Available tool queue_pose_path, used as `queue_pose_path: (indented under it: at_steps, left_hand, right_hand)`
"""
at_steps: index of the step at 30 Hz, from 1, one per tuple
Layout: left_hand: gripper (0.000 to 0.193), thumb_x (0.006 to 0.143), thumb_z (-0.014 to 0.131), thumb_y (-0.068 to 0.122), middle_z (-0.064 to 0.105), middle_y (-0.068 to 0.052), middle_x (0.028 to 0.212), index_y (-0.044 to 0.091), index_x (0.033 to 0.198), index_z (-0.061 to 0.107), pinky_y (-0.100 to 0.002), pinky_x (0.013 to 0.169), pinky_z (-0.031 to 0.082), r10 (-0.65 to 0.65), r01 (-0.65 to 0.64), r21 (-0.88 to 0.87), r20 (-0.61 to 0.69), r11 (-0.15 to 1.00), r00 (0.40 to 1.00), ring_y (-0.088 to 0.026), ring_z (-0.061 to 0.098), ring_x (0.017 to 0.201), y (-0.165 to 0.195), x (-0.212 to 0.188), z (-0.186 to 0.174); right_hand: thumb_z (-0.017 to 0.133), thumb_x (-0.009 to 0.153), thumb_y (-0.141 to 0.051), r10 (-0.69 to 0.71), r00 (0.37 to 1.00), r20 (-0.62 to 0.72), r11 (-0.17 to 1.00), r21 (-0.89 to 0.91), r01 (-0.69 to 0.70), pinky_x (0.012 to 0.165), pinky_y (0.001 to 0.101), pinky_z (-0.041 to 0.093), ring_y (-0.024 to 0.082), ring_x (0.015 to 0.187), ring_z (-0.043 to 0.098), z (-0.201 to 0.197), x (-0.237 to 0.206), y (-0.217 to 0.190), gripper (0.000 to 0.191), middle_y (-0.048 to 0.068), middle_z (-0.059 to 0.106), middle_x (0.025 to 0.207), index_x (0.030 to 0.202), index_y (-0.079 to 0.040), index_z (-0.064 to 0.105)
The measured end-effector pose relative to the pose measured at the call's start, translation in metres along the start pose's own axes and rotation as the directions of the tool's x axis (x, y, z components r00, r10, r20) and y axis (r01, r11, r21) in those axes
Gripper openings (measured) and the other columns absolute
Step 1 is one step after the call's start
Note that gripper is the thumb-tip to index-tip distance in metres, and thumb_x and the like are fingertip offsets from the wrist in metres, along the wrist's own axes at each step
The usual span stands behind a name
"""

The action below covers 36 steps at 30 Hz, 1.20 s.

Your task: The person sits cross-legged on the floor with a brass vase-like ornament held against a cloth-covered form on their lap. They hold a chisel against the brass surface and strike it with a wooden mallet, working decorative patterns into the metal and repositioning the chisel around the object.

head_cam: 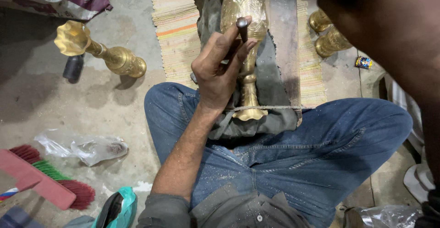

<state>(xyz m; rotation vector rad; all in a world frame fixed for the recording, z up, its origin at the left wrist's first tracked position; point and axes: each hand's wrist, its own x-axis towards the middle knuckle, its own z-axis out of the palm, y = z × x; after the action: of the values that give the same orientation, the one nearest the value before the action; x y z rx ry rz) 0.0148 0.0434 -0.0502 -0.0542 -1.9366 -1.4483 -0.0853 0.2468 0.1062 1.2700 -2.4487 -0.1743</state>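
My left hand is closed around a dark metal punch, whose tip rests against an engraved brass vase. The vase lies lengthwise on a grey cloth between my crossed legs in blue jeans. A cord runs across its flared foot. My right forearm rises dark and blurred at the upper right, and its hand is out of the frame. Fine metal dust speckles the jeans.
Another brass vase lies on the concrete floor at the left, by a black cylinder. Two more brass pieces sit at the right beside a wooden plank and striped mat. A red brush and plastic bag lie lower left.
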Motion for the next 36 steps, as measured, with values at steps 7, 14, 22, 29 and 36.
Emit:
queue_pose_path:
  at_steps: [7, 14, 22, 29, 36]
  left_hand:
    - [0.036, 0.102, 0.080, 0.016, 0.064, 0.001, 0.093, 0.014, 0.136, 0.068, -0.025, 0.063, 0.053, 0.034, -0.034, 0.030, 0.005, 0.999, 0.999, -0.005, 0.062, 0.075, -0.001, 0.001, -0.001]
    - [0.039, 0.102, 0.080, 0.018, 0.068, 0.002, 0.094, 0.016, 0.138, 0.066, -0.022, 0.070, 0.061, 0.056, -0.056, 0.010, 0.009, 0.998, 0.998, -0.005, 0.069, 0.079, -0.008, 0.000, 0.001]
    - [0.039, 0.104, 0.080, 0.017, 0.066, 0.001, 0.093, 0.016, 0.140, 0.065, -0.022, 0.066, 0.056, 0.036, -0.036, -0.006, 0.037, 0.999, 0.999, -0.005, 0.067, 0.078, -0.006, 0.000, -0.002]
    - [0.042, 0.103, 0.080, 0.017, 0.066, 0.002, 0.097, 0.020, 0.141, 0.064, -0.022, 0.067, 0.058, 0.060, -0.060, 0.012, 0.030, 0.998, 0.998, -0.004, 0.066, 0.081, -0.003, 0.003, -0.001]
    - [0.033, 0.107, 0.076, 0.013, 0.068, 0.001, 0.101, 0.020, 0.136, 0.063, -0.022, 0.077, 0.064, 0.048, -0.043, -0.077, 0.062, 0.996, 0.997, -0.007, 0.072, 0.091, 0.001, 0.004, -0.004]
  right_hand:
    - [0.074, 0.104, -0.005, 0.110, 0.994, 0.001, 0.973, 0.205, -0.108, 0.056, 0.0324, 0.053, 0.023, 0.062, 0.067, -0.002, -0.003, -0.005, 0.005, 0.015, 0.071, 0.079, 0.107, 0.000, 0.074]
    - [0.074, 0.104, -0.005, 0.047, 0.999, -0.021, 0.976, 0.214, -0.041, 0.061, 0.0349, 0.055, 0.024, 0.069, 0.068, -0.004, -0.005, -0.003, 0.006, 0.015, 0.070, 0.086, 0.108, 0.000, 0.073]
    - [0.075, 0.101, -0.003, 0.087, 0.994, 0.070, 0.986, 0.140, -0.096, 0.061, 0.0324, 0.056, 0.022, 0.068, 0.070, 0.004, -0.011, -0.001, 0.011, 0.013, 0.070, 0.083, 0.111, -0.003, 0.071]
    - [0.076, 0.089, 0.006, 0.064, 0.998, 0.024, 0.980, 0.188, -0.068, 0.056, 0.0364, 0.055, 0.026, 0.066, 0.069, -0.005, -0.008, -0.008, 0.034, 0.018, 0.072, 0.088, 0.122, -0.002, 0.075]
    - [0.073, 0.103, 0.002, 0.108, 0.994, -0.030, 0.944, 0.316, -0.093, 0.066, 0.0330, 0.055, 0.024, 0.077, 0.069, 0.013, -0.013, 0.001, 0.009, 0.017, 0.070, 0.092, 0.110, 0.003, 0.069]
